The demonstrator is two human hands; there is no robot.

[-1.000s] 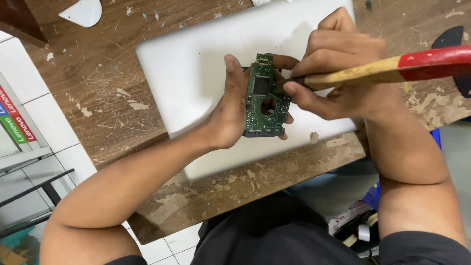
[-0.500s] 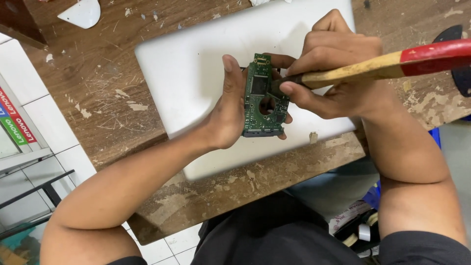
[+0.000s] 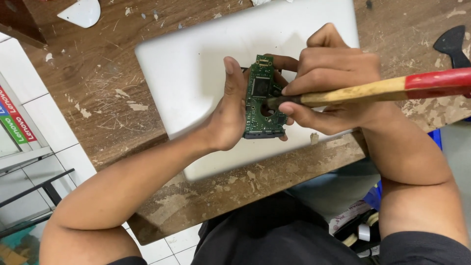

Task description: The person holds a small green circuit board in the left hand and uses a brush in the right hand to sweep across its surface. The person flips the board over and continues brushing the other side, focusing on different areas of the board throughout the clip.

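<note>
Over grey slab (image 3: pixel 196 73) | left hand (image 3: pixel 230 113) — green circuit board (image 3: pixel 262 100) | right hand (image 3: pixel 333 78) — wooden-handled tool (image 3: pixel 382 89)

The scene is evenly and brightly lit; soft shadows are cast beneath the hands, and slight blur is seen throughout.

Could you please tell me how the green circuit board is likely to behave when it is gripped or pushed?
The thin green circuit board looks stiff and probably light: the left hand holds it upright by its edges. Its small mounted chips suggest it is fragile under the wooden-handled tool pressed on by the right hand.
</note>
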